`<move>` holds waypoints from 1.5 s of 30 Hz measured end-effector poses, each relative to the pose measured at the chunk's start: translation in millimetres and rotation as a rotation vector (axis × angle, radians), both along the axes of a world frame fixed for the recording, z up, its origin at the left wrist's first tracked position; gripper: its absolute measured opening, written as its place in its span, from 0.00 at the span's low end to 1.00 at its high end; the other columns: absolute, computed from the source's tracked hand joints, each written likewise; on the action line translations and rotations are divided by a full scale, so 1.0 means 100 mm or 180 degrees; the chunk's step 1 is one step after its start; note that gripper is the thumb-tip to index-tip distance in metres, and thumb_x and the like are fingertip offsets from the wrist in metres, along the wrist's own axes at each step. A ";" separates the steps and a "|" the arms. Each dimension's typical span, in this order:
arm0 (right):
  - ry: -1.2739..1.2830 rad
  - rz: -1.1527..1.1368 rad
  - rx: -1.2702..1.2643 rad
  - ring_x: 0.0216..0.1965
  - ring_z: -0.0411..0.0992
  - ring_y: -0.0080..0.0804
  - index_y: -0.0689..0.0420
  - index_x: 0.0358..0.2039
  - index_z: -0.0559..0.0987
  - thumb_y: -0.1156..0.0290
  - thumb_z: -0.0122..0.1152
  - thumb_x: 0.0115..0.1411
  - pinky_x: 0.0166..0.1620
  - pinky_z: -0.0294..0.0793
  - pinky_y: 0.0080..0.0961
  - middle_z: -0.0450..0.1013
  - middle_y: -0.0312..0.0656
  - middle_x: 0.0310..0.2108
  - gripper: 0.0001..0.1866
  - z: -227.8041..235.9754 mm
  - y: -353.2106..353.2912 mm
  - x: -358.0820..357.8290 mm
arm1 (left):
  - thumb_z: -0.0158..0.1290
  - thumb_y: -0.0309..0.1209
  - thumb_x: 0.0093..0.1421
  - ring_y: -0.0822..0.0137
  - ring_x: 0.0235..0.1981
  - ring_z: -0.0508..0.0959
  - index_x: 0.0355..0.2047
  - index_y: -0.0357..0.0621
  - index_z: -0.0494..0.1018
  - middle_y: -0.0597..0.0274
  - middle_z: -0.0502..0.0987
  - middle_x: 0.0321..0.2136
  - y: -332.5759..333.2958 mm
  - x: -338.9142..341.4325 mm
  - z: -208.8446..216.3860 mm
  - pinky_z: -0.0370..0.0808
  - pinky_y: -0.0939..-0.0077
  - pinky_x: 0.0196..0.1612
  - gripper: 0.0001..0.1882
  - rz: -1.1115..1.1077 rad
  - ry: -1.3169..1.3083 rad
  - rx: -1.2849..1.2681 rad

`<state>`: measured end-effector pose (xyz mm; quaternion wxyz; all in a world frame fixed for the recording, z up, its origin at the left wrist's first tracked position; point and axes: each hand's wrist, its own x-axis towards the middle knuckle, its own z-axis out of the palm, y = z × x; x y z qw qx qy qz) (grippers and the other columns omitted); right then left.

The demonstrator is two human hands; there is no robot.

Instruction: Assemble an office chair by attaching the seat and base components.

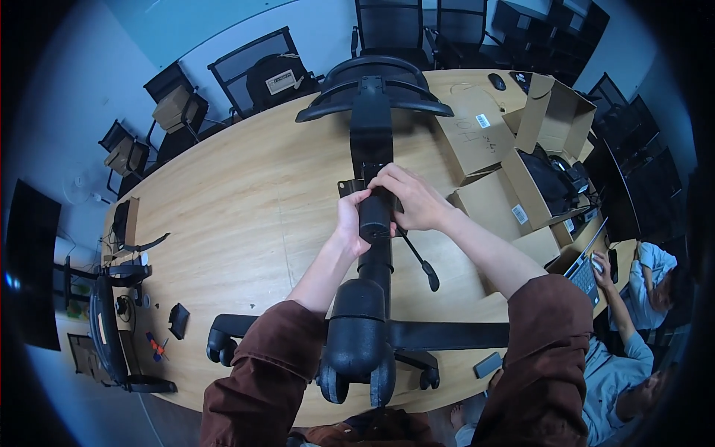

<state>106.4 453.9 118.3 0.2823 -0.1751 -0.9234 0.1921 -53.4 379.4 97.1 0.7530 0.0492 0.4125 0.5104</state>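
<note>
A partly assembled black office chair lies across the table in front of me. Its wheeled base (447,335) is at the near end, with a large caster (362,328) closest to me. At the far end is the curved backrest (372,68), joined by a wide black bar (371,134). Both hands are closed around the black tilt mechanism (375,217) in the middle. My left hand (348,222) cups its left side. My right hand (412,195) grips its upper right, fingertips bent over the top. A lever (430,274) with a paddle end sticks out to the right.
Opened cardboard boxes (477,134) crowd the table's right side, one holding black parts. A laptop (585,277) and a co-worker's hand (603,268) are at the right edge. Another chair (108,328) stands at the left. A phone (488,365) lies near the base.
</note>
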 end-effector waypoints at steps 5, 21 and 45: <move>-0.0060 -0.0040 -0.0935 0.40 0.68 0.41 0.57 0.50 0.67 0.83 0.58 0.42 0.46 0.72 0.33 0.67 0.44 0.42 0.30 -0.03 -0.03 0.15 | 0.45 0.46 0.61 0.57 0.19 0.76 0.39 0.39 0.68 0.53 0.73 0.23 0.02 0.02 -0.05 0.77 0.61 0.21 0.20 0.0067 0.0072 -0.0174; -0.0908 -0.1260 -0.3402 0.39 0.73 0.36 0.62 0.46 0.78 0.64 0.54 0.61 0.42 0.71 0.34 0.76 0.45 0.38 0.18 -0.72 1.05 -0.40 | 0.48 0.50 0.61 0.56 0.24 0.78 0.40 0.42 0.71 0.56 0.76 0.28 0.07 -0.05 -0.09 0.77 0.54 0.29 0.22 -0.0201 0.0369 -0.0257; -0.1134 -0.0697 -0.3744 0.33 0.75 0.28 0.60 0.45 0.79 0.69 0.65 0.54 0.34 0.72 0.27 0.79 0.39 0.37 0.17 -0.84 1.34 -0.53 | 0.48 0.48 0.62 0.54 0.25 0.78 0.41 0.39 0.69 0.53 0.74 0.28 0.12 -0.06 -0.04 0.78 0.54 0.27 0.22 -0.0264 0.0653 -0.0187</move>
